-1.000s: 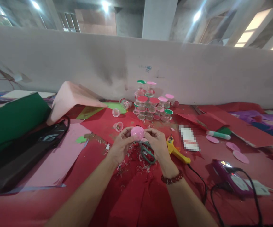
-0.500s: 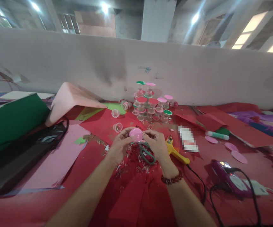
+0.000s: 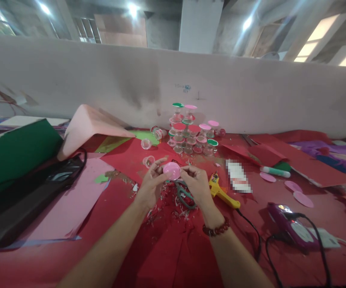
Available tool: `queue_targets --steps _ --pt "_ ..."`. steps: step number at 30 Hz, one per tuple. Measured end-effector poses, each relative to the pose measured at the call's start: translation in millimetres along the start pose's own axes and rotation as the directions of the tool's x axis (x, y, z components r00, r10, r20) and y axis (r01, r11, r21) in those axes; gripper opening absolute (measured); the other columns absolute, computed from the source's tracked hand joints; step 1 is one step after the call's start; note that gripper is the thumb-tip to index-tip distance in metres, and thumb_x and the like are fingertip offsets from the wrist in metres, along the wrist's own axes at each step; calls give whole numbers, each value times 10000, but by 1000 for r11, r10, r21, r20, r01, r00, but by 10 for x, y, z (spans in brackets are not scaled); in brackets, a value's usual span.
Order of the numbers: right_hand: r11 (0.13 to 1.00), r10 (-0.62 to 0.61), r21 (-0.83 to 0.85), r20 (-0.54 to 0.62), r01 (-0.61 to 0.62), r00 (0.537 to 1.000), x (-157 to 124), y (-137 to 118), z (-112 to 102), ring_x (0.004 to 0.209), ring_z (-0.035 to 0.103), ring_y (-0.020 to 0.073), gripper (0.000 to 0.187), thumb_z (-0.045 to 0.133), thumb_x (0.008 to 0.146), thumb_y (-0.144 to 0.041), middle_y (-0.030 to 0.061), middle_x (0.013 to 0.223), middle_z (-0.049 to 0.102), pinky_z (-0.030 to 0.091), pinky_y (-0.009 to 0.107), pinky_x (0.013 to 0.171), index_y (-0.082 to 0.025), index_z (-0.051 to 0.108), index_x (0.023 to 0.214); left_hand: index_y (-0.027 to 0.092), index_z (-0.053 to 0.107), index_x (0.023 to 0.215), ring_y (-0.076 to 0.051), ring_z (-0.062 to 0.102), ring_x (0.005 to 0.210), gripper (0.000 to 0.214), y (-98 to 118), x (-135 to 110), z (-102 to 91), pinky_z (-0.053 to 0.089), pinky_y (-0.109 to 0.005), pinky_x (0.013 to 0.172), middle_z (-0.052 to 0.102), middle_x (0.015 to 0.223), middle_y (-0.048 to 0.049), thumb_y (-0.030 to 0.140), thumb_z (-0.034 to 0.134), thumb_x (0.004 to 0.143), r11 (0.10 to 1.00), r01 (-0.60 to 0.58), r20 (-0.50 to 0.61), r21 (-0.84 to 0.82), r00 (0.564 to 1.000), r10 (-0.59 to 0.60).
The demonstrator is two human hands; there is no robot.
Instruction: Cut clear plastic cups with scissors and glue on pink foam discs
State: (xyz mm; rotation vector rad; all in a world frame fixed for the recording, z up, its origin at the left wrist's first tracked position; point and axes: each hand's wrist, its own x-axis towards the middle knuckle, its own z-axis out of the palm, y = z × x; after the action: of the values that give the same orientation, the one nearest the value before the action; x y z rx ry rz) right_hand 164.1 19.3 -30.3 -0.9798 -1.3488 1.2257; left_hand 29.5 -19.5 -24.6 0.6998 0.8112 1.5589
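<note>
Between both hands is a small clear plastic cup with a pink disc (image 3: 172, 171), its round face turned toward me. My left hand (image 3: 150, 185) pinches it at the left edge, thumb in front. My right hand (image 3: 195, 182) grips the right edge with its fingertips. Below the hands lie green-handled scissors (image 3: 186, 197), partly covered by my right hand, among paper scraps. Right of my right hand rests a yellow glue gun (image 3: 222, 193) with a black cord. Past the hands, clear cups topped with red, pink and green discs form a stack (image 3: 187, 136).
Loose clear cups (image 3: 146, 144) lie left of the stack. To the right are a marker (image 3: 271, 172), pink paper discs (image 3: 303, 199) and a purple power device (image 3: 294, 228) with cords. A black bag (image 3: 35, 196) and pink sheet (image 3: 86, 196) occupy the left. A white wall (image 3: 101, 80) stands behind.
The pink-disc cup has shifted very slightly left and tilted a little. My right hand and wrist have moved slightly left with it; both hands keep hold.
</note>
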Motion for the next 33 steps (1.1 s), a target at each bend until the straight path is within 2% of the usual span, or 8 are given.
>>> queue_targets --steps 3,6,9,12,18,22,28,33 --pt "999 -23 39 18 22 1000 11 4 -14 592 571 133 167 622 673 -279 4 683 683 436 235 578 -176 719 762 193 558 1100 -106 589 767 537 2 -7 1 432 -216 718 655 848 -1 111 750 606 999 22 -7 33 1000 -22" --pt "1000 -11 -1 33 11 999 14 2 -26 604 582 140 174 636 665 -284 16 697 695 444 244 596 -167 721 761 199 558 1115 -117 598 777 557 10 -11 -2 440 -228 724 661 865 -5 107 751 600 998 35 45 51 998 -37" --pt "999 -8 -52 -6 7 1000 5 13 -19 611 589 149 189 637 667 -287 26 709 702 449 253 602 -157 722 774 208 557 1121 -118 601 791 548 8 -9 -2 445 -231 739 664 890 -6 106 743 615 1000 16 60 21 998 -17" --pt "999 -35 -25 -39 34 999 3 24 -16 609 582 143 180 620 682 -281 16 699 692 441 244 590 -161 715 776 205 561 1110 -103 598 772 514 -3 -6 -8 444 -215 732 659 864 2 103 734 636 1000 16 30 9 999 -16" --pt "998 -23 -57 22 24 999 17 2 -40 600 578 140 180 621 679 -301 11 676 684 440 243 594 -162 714 745 204 562 1114 -112 595 776 525 -2 -4 -23 448 -221 713 653 867 -7 74 727 632 999 26 94 38 995 -29" --pt "999 -19 -41 -29 18 999 12 15 -19 605 581 141 177 623 666 -290 14 687 681 450 245 600 -160 700 757 190 584 1087 -103 590 747 445 13 2 -11 442 -213 704 652 833 -7 108 699 664 1000 19 39 -11 999 -18" --pt "999 -10 -52 34 12 999 -2 -16 -4 576 560 128 142 602 670 -271 -2 644 655 435 229 565 -165 685 715 209 569 1132 -122 598 773 509 46 -12 -1 437 -233 723 658 853 -5 100 697 652 999 30 95 24 995 -33" --pt "1000 15 -11 28 -15 1000 -10 -63 19 573 565 134 133 603 661 -288 -9 629 654 450 237 572 -175 671 680 211 594 1101 -121 599 770 477 61 -16 13 431 -224 725 662 835 -2 128 716 646 1000 3 21 9 1000 -3"
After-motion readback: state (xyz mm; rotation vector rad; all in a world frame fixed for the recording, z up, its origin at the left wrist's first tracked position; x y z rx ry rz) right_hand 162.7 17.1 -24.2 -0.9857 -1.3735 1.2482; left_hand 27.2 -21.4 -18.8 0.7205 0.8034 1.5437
